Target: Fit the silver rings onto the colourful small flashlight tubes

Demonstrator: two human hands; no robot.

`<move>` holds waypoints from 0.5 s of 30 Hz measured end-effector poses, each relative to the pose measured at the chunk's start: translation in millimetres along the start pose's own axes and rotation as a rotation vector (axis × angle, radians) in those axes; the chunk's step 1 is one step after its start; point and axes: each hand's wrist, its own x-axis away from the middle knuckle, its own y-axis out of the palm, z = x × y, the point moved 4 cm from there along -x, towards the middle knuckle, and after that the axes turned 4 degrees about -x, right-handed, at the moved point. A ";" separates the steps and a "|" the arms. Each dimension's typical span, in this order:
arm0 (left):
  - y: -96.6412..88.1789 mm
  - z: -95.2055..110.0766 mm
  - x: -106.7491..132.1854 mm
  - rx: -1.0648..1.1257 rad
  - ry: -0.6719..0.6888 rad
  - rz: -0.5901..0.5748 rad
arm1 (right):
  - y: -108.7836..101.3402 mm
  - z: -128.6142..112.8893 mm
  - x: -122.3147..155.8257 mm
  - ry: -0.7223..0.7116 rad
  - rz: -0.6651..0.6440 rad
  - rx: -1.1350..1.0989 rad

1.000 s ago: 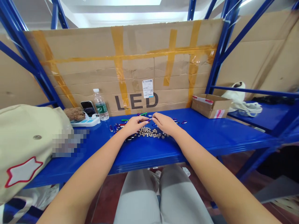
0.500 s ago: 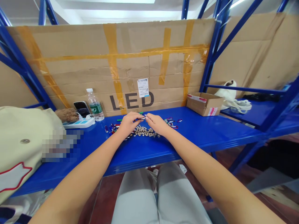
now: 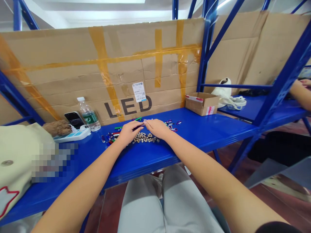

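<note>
My left hand and my right hand meet fingertip to fingertip above the middle of the blue tabletop. Both are pinched closed; whatever small piece sits between the fingers is hidden. Just below them lies a loose pile of small round silvery discs. Slim coloured tube-like pieces, some purple and red, lie beside and partly behind my left hand. A green piece rests beyond the fingers. Carabiner-like coloured clips are spread to the right of my right hand, with a purple one apart from them.
At the back left stand a water bottle, a phone and a power strip. A cream bag occupies the left end. An open cardboard box sits back right. Another person's arm shows beyond the blue rack post.
The view has swung right, so the bench things appear further left. Another person's arm has come into view at the right edge. My hands remain together over the pile.
</note>
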 end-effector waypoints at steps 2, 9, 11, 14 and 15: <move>-0.2 1.2 -0.6 -0.011 0.019 0.008 | 1.3 0.5 -2.1 -0.011 -0.015 -0.031; 1.5 -1.6 -0.8 0.013 -0.144 -0.095 | -0.8 8.1 -2.6 -0.009 0.036 -0.190; 1.5 -0.5 0.8 0.001 -0.119 -0.109 | -0.4 8.4 -2.3 -0.026 0.009 -0.211; -0.5 3.4 1.6 -0.073 -0.010 -0.058 | 3.2 8.5 -3.4 0.013 -0.028 -0.355; -1.1 4.8 1.5 -0.103 0.026 -0.037 | 4.9 8.4 -4.1 0.036 -0.032 -0.411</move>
